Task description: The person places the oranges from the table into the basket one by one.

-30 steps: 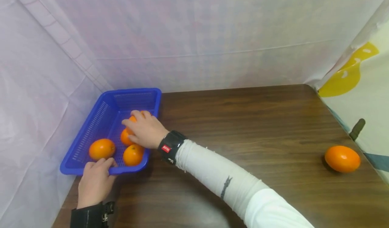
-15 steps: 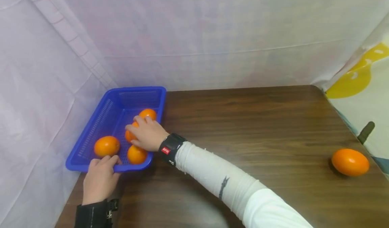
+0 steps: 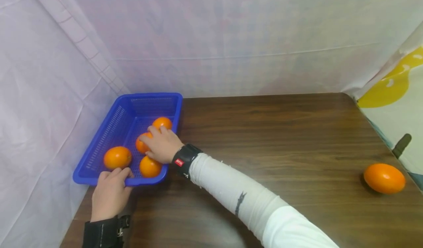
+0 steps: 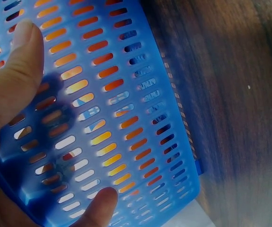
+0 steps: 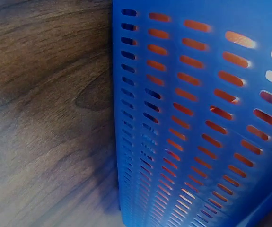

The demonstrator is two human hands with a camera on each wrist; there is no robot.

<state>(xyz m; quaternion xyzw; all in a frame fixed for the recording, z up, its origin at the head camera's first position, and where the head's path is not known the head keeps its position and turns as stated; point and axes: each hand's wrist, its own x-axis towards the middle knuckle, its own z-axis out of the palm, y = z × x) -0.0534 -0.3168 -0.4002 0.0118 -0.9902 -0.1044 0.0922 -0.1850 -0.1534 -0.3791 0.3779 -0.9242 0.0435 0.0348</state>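
Note:
In the head view a blue plastic basket (image 3: pixel 142 182) with slotted walls stands at the table's left. My left hand (image 3: pixel 110 194) grips its near rim; the left wrist view has the thumb and a fingertip against the slotted wall (image 4: pixel 98 99). My right hand (image 3: pixel 164 144) reaches over the right rim, its fingers and thumb around an orange (image 3: pixel 141 145), partly covered by the hand. Around that one lie a far orange (image 3: pixel 162 122), a near orange (image 3: pixel 150 167) and a larger left orange (image 3: pixel 117 157). Through the slots (image 5: pixel 244 12) in the right wrist view orange skin shows.
Another orange (image 3: pixel 384 178) lies alone by the right edge of the brown wooden table (image 3: pixel 264 138). A pale cloth (image 3: pixel 231 31) hangs behind the table and another cloth (image 3: pixel 43 112) along its left side, close to the basket.
The view has swung slightly left, so everything appears further right. Against the basket, my right hand has come down and nearer, uncovering the far orange. The left hand keeps its grip on the rim.

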